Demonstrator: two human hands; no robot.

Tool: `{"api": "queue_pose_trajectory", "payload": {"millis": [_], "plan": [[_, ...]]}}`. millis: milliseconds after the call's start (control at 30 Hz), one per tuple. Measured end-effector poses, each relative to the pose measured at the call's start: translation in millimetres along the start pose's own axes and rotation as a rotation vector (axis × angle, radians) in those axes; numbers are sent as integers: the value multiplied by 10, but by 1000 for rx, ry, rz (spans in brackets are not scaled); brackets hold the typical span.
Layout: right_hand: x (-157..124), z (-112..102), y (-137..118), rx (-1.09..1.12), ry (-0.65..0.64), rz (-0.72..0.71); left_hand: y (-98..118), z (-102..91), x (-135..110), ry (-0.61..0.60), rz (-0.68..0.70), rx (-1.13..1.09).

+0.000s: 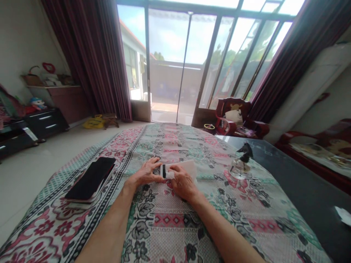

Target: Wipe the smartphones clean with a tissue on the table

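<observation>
A small flat white piece with a black band [163, 171] lies near the middle of the patterned cloth. My left hand [145, 172] holds its left end, with thumb and fingers closed on opposite edges. My right hand [182, 182] is over its right part, fingers bent and pinching a small crumpled white wad, likely tissue [170, 175], against the surface. A thin white sheet [192, 167] spreads out beyond the right hand, partly covered by it. Whether the sheet and the banded piece are joined, I cannot tell.
The floral tablecloth [175, 223] covers the round table. To the left lies a stack of flat pieces, black on top [91, 179]. A clear glass vessel [240, 168] with a black object [246, 151] above it stands to the right. Beyond are a dark tabletop [287, 171] and a red chair [233, 117].
</observation>
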State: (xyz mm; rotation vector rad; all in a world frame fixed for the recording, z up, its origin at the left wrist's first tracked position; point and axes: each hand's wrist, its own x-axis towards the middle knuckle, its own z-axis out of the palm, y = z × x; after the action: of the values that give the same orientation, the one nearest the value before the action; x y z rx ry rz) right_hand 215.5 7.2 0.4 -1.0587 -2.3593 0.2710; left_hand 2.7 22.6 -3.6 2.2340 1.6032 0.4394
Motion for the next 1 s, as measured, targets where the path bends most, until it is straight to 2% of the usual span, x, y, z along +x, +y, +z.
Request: {"api": "queue_pose_trajectory", "payload": {"millis": [67, 200, 300, 400, 767, 1000], "plan": [[-17, -35, 44, -20, 24, 35, 5, -6, -1, 0, 18, -22], [-69, -143, 251, -118, 102, 235, -14, -30, 6, 1, 40, -95], [-88, -167, 350, -160, 127, 300, -43, -46, 6, -22, 35, -152], [-66, -124, 317, -167, 123, 267, -64, -49, 6, -37, 31, -170], [190, 164, -130, -92, 45, 77, -55, -44, 17, -15, 44, -147], [222, 257, -103, -207, 29, 92, -80, -66, 20, 10, 55, -247]]}}
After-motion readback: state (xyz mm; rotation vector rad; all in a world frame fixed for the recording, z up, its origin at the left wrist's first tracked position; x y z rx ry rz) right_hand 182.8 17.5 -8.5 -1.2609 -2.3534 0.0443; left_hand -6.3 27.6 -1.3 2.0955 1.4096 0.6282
